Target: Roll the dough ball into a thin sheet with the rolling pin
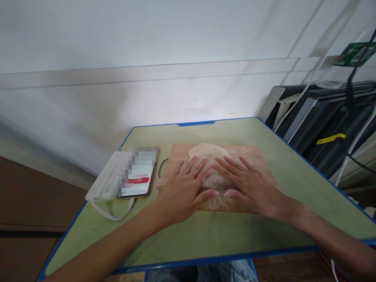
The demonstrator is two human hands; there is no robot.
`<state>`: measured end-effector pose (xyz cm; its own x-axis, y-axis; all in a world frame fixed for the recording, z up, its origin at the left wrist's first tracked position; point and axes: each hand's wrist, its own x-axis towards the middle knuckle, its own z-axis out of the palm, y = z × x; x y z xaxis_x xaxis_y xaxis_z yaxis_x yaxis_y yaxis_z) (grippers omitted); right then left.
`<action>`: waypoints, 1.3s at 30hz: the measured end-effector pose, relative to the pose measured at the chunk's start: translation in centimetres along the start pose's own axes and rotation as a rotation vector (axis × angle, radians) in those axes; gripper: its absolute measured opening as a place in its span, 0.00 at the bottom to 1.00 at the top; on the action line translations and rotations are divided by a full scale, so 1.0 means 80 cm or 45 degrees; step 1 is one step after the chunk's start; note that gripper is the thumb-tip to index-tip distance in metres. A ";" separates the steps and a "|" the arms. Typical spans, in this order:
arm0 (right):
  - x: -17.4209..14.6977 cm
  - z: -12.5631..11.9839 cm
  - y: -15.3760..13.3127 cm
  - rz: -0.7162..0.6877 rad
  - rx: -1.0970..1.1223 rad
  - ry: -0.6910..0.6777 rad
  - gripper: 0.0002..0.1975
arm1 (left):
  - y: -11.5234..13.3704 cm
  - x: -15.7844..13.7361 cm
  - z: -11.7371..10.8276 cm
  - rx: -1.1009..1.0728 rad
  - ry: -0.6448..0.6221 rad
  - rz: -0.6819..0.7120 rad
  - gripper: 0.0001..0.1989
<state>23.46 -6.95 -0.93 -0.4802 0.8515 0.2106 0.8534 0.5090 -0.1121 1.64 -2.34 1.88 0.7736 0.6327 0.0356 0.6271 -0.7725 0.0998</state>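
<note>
A flat piece of pale dough (207, 150) lies toward the back of a floured wooden board (258, 156). My left hand (183, 188) is spread palm down over the board's left half, its fingertips at the dough's near edge. On the right half, my right hand (246, 182) lies palm down with fingers apart, its fingertips close to the dough too. Beside my left hand, a short light-wood end (161, 183) sticks out at the board's left edge. My hands hide whatever it joins. White flour shows between my thumbs.
A lit phone (138, 176), partly blurred out, leans on a white case (105, 178) with a strap at the left. The green table (235, 235) has a blue rim and meets a white wall. Dark flat panels (317, 113) and cables stand at the right.
</note>
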 end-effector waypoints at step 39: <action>0.072 -0.002 0.040 0.193 0.029 -0.134 0.34 | -0.039 0.071 0.008 0.014 0.082 -0.143 0.22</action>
<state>23.43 -0.42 0.10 -0.3661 0.9265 0.0870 0.9133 0.3756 -0.1571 4.14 3.63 1.17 0.6914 0.7170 0.0888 0.7106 -0.6971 0.0956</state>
